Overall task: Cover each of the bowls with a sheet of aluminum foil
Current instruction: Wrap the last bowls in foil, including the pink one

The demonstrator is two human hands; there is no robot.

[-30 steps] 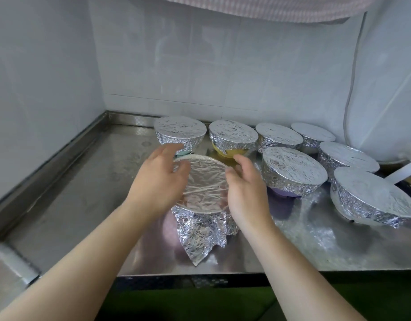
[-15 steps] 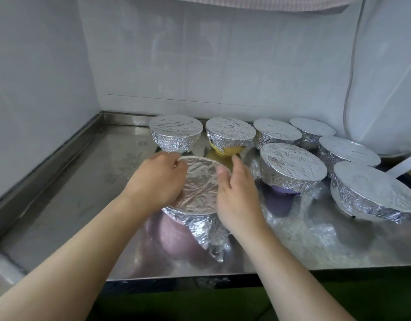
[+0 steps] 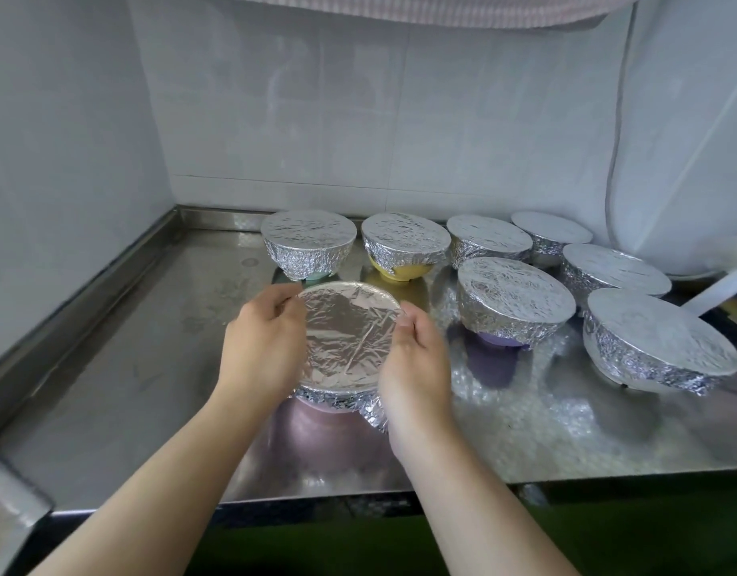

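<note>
A pinkish-purple bowl [image 3: 316,413] stands near the front of the steel counter, its mouth covered by a smooth sheet of aluminum foil [image 3: 346,338]. My left hand [image 3: 260,342] cups the bowl's left rim over the foil, fingers curled around the edge. My right hand [image 3: 416,359] wraps the right rim, pressing crumpled foil down the side. A loose foil flap [image 3: 375,413] hangs below the rim at the front right. Behind and to the right stand several foil-covered bowls, among them a teal one [image 3: 308,247], a yellow one [image 3: 404,247] and a purple one [image 3: 512,301].
The steel counter [image 3: 150,347] has a raised lip on the left and back, against white tiled walls. Its front edge [image 3: 316,496] runs just below my wrists. A white appliance [image 3: 686,160] with a cord stands at the back right, a white handle [image 3: 719,291] beside it.
Both hands slid down from the foil top to the bowl's sides. The long foil flap hanging at the front has been folded in, leaving a short one at the front right.
</note>
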